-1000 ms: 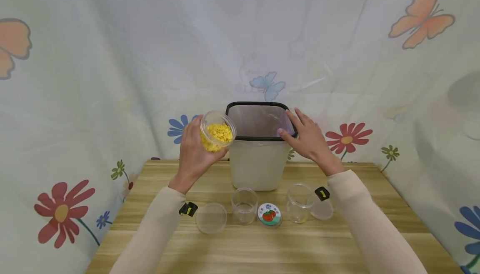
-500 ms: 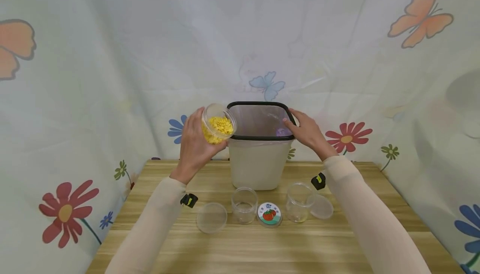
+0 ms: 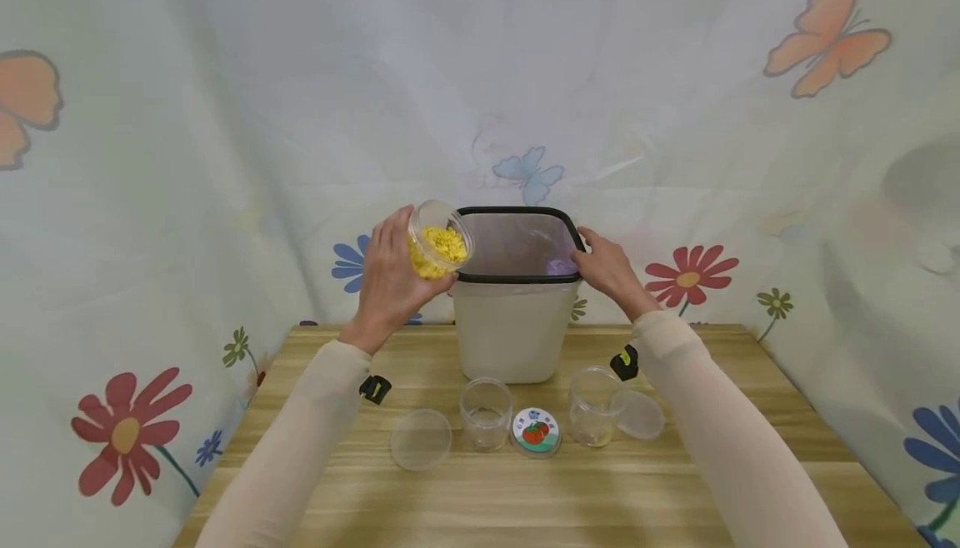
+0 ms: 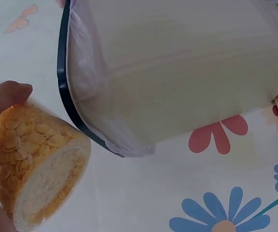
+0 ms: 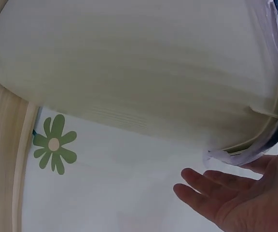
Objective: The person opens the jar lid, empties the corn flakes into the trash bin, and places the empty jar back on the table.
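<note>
My left hand [image 3: 392, 277] grips a clear plastic jar [image 4: 49, 169] of yellow flakes [image 3: 444, 245]. The jar has no lid on and tilts with its mouth toward the bin, just beside the left rim. In the left wrist view the flakes look like cereal, packed behind the clear wall. A whitish trash bin [image 3: 513, 331] with a black rim and a thin purple liner [image 3: 560, 267] stands at the table's back. My right hand [image 3: 609, 265] holds the bin's right rim, thumb over the edge. From the right wrist, several fingers [image 5: 197, 200] spread loosely below the rim outside.
On the wooden table [image 3: 465, 506], in front of the bin, stand two open clear jars [image 3: 486, 416]. A tomato-printed lid [image 3: 536, 431] lies between them, with a clear lid [image 3: 421, 440] to the left and another translucent lid [image 3: 641, 415] to the right. Flowered curtain surrounds the table.
My right hand has closed from spread fingers above the rim onto the bin's right rim. The left hand has raised the jar slightly and brought it a little right. The bin shifted slightly left.
</note>
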`<action>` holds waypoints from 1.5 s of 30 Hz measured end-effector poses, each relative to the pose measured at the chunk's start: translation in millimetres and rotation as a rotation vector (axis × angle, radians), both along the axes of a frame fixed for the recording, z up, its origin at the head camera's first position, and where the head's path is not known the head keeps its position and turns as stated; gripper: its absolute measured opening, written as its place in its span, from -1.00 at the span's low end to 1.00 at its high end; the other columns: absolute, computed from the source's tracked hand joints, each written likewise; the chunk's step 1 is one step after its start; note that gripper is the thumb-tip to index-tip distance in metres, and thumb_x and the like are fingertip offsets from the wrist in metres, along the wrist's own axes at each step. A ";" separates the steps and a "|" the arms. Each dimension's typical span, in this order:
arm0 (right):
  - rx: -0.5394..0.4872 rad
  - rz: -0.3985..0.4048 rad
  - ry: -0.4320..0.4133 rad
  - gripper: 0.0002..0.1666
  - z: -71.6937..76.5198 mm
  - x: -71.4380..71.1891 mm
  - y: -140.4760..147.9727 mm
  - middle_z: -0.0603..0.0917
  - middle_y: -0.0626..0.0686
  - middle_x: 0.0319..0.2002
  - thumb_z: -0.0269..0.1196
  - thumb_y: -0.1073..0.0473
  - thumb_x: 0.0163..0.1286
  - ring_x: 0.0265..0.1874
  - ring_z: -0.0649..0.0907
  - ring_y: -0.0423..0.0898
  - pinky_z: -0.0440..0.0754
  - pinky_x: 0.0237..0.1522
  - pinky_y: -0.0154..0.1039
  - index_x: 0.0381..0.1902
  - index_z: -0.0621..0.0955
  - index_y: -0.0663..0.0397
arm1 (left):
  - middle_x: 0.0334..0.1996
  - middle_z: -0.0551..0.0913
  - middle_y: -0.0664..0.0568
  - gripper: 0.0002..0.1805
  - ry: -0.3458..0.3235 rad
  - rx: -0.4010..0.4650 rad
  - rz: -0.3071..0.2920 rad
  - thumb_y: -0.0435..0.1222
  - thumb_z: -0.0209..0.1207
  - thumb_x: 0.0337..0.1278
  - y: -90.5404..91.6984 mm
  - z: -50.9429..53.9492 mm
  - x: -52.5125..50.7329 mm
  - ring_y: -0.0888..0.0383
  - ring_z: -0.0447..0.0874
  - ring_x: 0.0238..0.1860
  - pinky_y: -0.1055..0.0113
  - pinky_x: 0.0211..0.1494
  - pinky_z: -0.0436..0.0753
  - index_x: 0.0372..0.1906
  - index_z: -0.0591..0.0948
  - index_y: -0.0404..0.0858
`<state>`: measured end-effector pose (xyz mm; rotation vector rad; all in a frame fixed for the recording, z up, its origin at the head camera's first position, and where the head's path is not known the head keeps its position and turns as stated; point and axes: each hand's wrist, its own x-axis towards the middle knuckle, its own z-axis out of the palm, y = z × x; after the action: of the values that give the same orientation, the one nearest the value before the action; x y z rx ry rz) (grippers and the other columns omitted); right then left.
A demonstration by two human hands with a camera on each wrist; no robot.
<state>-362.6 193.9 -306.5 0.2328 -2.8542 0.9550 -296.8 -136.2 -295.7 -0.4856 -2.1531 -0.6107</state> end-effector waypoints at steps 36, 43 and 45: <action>-0.100 -0.018 0.023 -0.27 -4.8 0.0 -22.4 0.25 0.29 0.47 -0.16 0.16 0.43 0.25 0.45 0.24 0.46 0.25 0.09 0.55 0.10 0.11 | 0.35 0.37 -0.18 0.17 -0.025 -0.263 0.046 0.07 0.50 -0.28 6.9 33.8 -38.7 -0.16 0.31 0.34 -0.07 0.41 0.33 0.45 0.16 -0.25; -0.133 -0.016 0.014 -0.26 -6.2 0.6 -21.3 0.25 0.28 0.48 -0.14 0.15 0.43 0.22 0.49 0.24 0.55 0.14 0.05 0.55 0.08 0.10 | 0.38 0.34 -0.13 0.17 -0.008 -0.345 0.081 0.06 0.50 -0.26 16.5 38.0 -40.8 -0.12 0.27 0.37 -0.05 0.45 0.27 0.48 0.14 -0.23; -0.136 -0.018 0.014 -0.26 -6.4 0.6 -20.9 0.25 0.27 0.48 -0.14 0.15 0.43 0.21 0.50 0.23 0.56 0.12 0.04 0.55 0.08 0.09 | 0.38 0.34 -0.13 0.16 0.002 -0.367 0.086 0.05 0.50 -0.25 19.8 39.1 -41.8 -0.12 0.28 0.37 -0.04 0.45 0.28 0.47 0.15 -0.23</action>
<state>-362.0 173.0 -312.9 0.1984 -2.7588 1.1332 -338.5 -116.3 -256.6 -0.5841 -2.2795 -0.1644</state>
